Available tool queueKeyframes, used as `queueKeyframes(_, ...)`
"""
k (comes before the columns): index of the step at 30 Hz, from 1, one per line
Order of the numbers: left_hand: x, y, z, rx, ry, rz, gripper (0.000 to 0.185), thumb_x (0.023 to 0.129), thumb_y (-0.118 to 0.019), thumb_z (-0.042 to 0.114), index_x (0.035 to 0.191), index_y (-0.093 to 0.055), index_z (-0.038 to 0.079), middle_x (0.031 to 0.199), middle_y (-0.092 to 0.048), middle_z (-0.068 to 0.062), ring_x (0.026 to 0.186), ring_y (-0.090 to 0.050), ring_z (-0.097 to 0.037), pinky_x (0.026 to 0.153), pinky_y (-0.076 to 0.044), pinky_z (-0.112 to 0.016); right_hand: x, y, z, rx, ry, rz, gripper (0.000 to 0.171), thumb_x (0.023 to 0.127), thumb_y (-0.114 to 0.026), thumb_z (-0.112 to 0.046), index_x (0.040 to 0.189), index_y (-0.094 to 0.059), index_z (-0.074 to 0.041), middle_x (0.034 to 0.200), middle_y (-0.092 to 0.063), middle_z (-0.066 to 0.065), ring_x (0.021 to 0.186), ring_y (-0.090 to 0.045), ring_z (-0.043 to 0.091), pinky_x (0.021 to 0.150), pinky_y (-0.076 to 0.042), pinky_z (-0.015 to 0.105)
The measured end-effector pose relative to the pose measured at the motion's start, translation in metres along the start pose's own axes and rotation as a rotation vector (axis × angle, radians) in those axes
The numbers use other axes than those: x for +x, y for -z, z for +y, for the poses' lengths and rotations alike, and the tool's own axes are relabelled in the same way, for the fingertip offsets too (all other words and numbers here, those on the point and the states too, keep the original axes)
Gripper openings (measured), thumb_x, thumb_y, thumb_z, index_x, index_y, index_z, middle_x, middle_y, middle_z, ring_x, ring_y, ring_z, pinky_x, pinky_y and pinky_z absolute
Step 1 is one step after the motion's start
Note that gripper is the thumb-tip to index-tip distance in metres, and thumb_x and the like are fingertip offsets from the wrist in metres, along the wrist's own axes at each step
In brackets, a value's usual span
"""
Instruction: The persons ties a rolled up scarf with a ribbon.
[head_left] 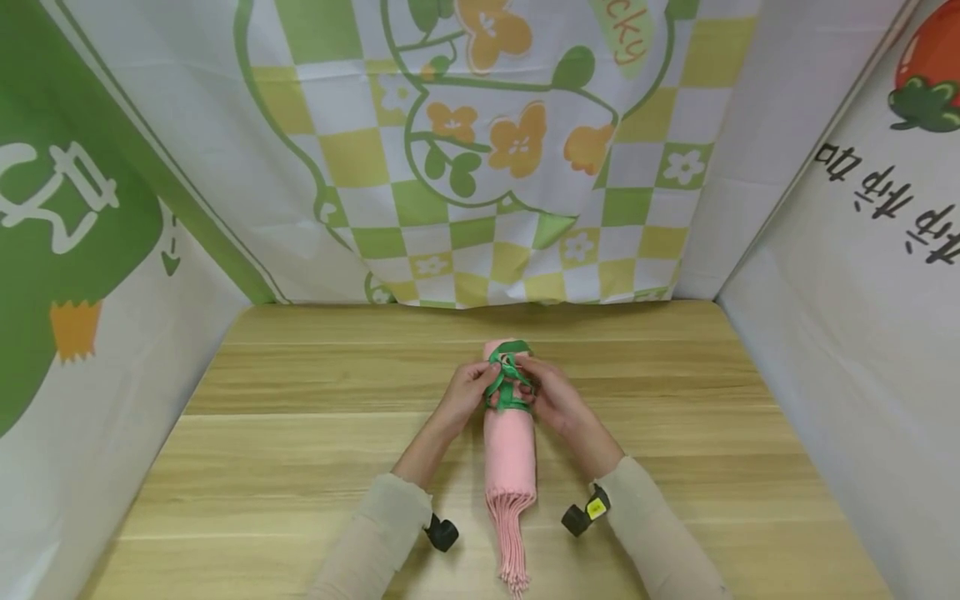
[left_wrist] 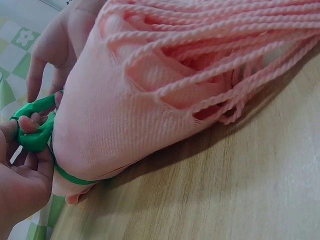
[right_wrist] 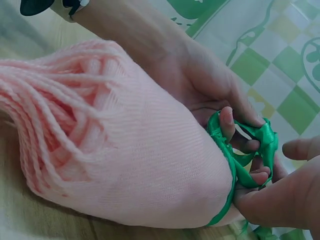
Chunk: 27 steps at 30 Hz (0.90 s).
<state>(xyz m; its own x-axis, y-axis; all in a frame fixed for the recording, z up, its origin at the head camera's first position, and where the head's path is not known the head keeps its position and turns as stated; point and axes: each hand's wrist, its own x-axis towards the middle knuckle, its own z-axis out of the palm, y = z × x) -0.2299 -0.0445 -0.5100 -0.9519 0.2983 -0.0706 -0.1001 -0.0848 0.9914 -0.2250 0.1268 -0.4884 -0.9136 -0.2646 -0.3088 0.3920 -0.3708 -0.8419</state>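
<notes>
A rolled pink knitted scarf (head_left: 510, 454) lies lengthwise on the table, its twisted fringe (head_left: 513, 542) toward the person. Green ribbon (head_left: 512, 398) is wound around its far part, with loops standing up on top. From the left, my left hand (head_left: 467, 392) pinches a ribbon loop (right_wrist: 268, 135) between thumb and fingers. My right hand (head_left: 558, 398) is at the same loops from the right. Its fingers are curled in among the ribbon (right_wrist: 245, 175), while its thumb stands a little apart in the right wrist view. Overlapping fingers and ribbon partly hide the crossing.
The wood-grain table (head_left: 300, 467) extends on both sides of the scarf. A checked, flower-printed cloth (head_left: 480, 192) hangs at its back edge. Printed panels stand left (head_left: 187, 333) and right (head_left: 840, 333). Each wrist carries a small black camera (head_left: 441, 533).
</notes>
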Motion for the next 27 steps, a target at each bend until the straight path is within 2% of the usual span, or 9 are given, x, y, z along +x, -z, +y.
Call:
queueKeyframes(3,0.000,0.000,0.001,0.017,-0.004,-0.001,0.035,0.105,-0.050,0.018,0.074,-0.056,0.004,0.058,-0.050,0.003,0.056,-0.047,-0.008,0.055,-0.039,-0.019,-0.002,0.000,0.000,-0.005,0.006,-0.005,0.024,0.105,-0.046,-0.013,0.089,-0.063,-0.013,0.080,-0.054,-0.005,0.068,-0.040,0.007,0.061,-0.032,0.017)
queueKeyframes(6,-0.001,0.000,0.001,0.022,-0.009,-0.008,0.035,0.106,-0.049,0.018,0.074,-0.055,0.005,0.059,-0.051,0.003,0.056,-0.047,-0.008,0.056,-0.040,-0.019,-0.002,0.000,0.000,-0.017,0.018,-0.012,0.018,0.105,-0.047,-0.011,0.091,-0.059,-0.010,0.081,-0.053,-0.005,0.069,-0.041,0.007,0.061,-0.031,0.016)
queueKeyframes(11,-0.002,0.001,0.001,-0.012,-0.007,-0.003,0.031,0.106,-0.048,0.016,0.088,-0.063,-0.005,0.067,-0.056,0.003,0.061,-0.050,-0.007,0.060,-0.044,-0.018,0.001,-0.002,0.003,0.077,0.055,0.042,0.012,0.107,-0.042,-0.011,0.095,-0.044,-0.013,0.086,-0.065,-0.006,0.067,-0.046,0.004,0.054,-0.030,0.013)
queueKeyframes(13,-0.002,0.002,-0.001,-0.037,-0.027,-0.008,0.030,0.105,-0.049,0.018,0.092,-0.066,-0.003,0.071,-0.058,0.004,0.063,-0.051,-0.006,0.062,-0.045,-0.017,0.002,-0.003,0.005,0.135,0.078,0.063,0.013,0.107,-0.040,-0.010,0.095,-0.039,-0.015,0.088,-0.070,-0.005,0.064,-0.047,0.002,0.050,-0.028,0.011)
queueKeyframes(17,-0.003,0.003,-0.007,-0.079,-0.114,-0.042,0.030,0.104,-0.054,0.024,0.084,-0.068,0.007,0.071,-0.057,0.006,0.065,-0.052,-0.005,0.064,-0.045,-0.017,0.004,-0.004,0.008,0.199,0.105,0.073,0.008,0.108,-0.039,-0.012,0.106,-0.047,-0.011,0.092,-0.073,-0.004,0.058,-0.045,0.001,0.044,-0.024,0.010)
queueKeyframes(19,-0.003,0.003,-0.010,-0.108,-0.131,-0.045,0.029,0.103,-0.055,0.025,0.081,-0.067,0.010,0.071,-0.055,0.007,0.064,-0.050,-0.005,0.063,-0.044,-0.017,0.004,-0.004,0.009,0.212,0.111,0.069,0.016,0.108,-0.039,-0.014,0.115,-0.052,-0.007,0.095,-0.073,-0.004,0.058,-0.044,0.001,0.044,-0.024,0.010)
queueKeyframes(20,-0.003,0.002,-0.011,-0.128,-0.125,-0.040,0.029,0.103,-0.055,0.024,0.080,-0.068,0.011,0.070,-0.055,0.007,0.063,-0.050,-0.005,0.063,-0.044,-0.017,0.004,-0.004,0.009,0.220,0.113,0.068,0.019,0.108,-0.040,-0.016,0.117,-0.054,-0.007,0.095,-0.072,-0.005,0.057,-0.044,0.000,0.044,-0.024,0.010)
queueKeyframes(24,-0.002,-0.001,-0.012,-0.263,-0.048,-0.011,0.029,0.104,-0.053,0.020,0.084,-0.071,0.011,0.071,-0.055,0.006,0.061,-0.048,-0.005,0.061,-0.042,-0.018,0.002,-0.006,0.010,0.249,0.137,0.058,0.022,0.109,-0.040,-0.021,0.111,-0.059,-0.009,0.092,-0.070,-0.005,0.055,-0.045,0.000,0.043,-0.026,0.009)
queueKeyframes(27,-0.004,-0.001,-0.012,-0.391,-0.003,-0.026,0.030,0.105,-0.050,0.020,0.087,-0.072,0.012,0.072,-0.055,0.005,0.059,-0.045,-0.005,0.061,-0.041,-0.018,0.002,-0.009,0.011,0.263,0.173,0.049,0.023,0.109,-0.039,-0.023,0.105,-0.058,-0.010,0.088,-0.069,-0.004,0.050,-0.042,-0.001,0.042,-0.027,0.010)
